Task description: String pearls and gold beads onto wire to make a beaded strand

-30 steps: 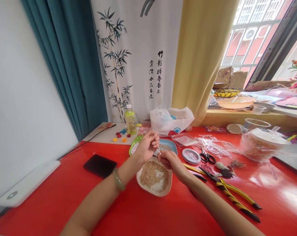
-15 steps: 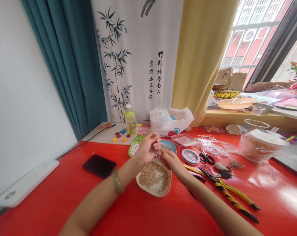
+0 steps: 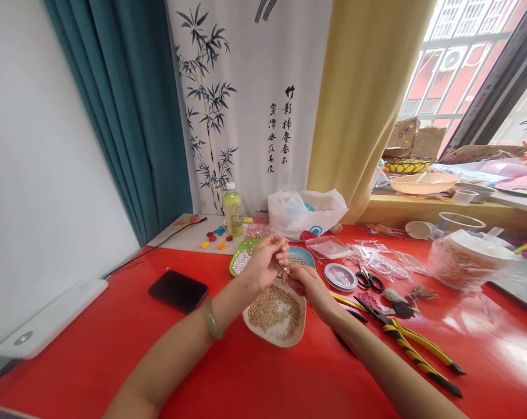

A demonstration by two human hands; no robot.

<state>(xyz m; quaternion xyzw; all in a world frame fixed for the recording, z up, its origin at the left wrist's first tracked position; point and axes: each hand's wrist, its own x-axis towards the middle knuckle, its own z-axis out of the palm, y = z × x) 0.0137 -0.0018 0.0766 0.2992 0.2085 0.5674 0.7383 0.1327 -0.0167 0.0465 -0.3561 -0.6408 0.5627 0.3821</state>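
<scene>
My left hand (image 3: 267, 262) and my right hand (image 3: 302, 279) meet above a cream dish of small gold beads (image 3: 276, 311) on the red table (image 3: 263, 372). Both hands are closed in pinches around something tiny and shiny between the fingertips, too small to name. The left wrist wears a green bangle (image 3: 212, 319). Behind the hands lie a green dish of white beads (image 3: 241, 260) and a blue dish (image 3: 305, 256), partly hidden by the fingers.
A black phone (image 3: 178, 290) lies left of the dishes. Scissors (image 3: 369, 279), a thread spool (image 3: 339, 276), yellow-handled pliers (image 3: 414, 349) and clear bags lie to the right. A bottle (image 3: 232, 210), a white plastic bag (image 3: 306, 212) and a white device (image 3: 49, 319) stand around.
The hands have drawn closer together, the right one rising slightly toward the left. The view has shifted a little.
</scene>
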